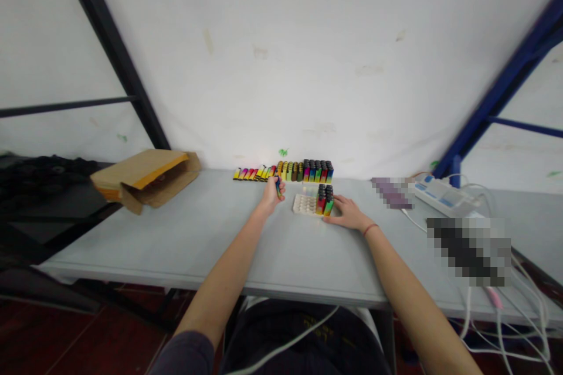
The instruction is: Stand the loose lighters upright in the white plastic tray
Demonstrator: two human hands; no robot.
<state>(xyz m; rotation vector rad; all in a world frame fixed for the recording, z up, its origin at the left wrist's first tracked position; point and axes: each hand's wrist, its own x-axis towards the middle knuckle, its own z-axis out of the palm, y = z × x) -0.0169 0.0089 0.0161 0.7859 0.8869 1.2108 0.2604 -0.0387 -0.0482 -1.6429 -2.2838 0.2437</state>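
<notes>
"What's the left hand (271,196) doing?"

"It's curled shut around a blue-and-green lighter (277,187). The lighter stands upright in the fist, with its top showing above the fingers."

"And the right hand (348,214)?"

"It's open and palm down on the grey table (211,252), holding nothing that I can see. Its fingertips (335,203) reach toward the left, right beside the upright lighters (324,201) in a white plastic tray (304,205). I can't tell whether they're touching."

"Where's the tray from the left fist?"

"Just to its right, between the two hands. The upright lighters fill the tray's end nearest the right hand, and the rest of its pockets lie bare."

"What's beyond the hands?"

"Past the left fist, a row of bright lighters (255,173) lies along the wall. Past the tray, a block of black-topped lighters (317,171) stands upright."

"Anything further out?"

"Well left of the left hand sits a torn cardboard envelope (147,179). Well right of the right hand, which wears a thin red band (370,229), is a white device with blue panels (442,197), trailing white cables (497,310)."
</notes>
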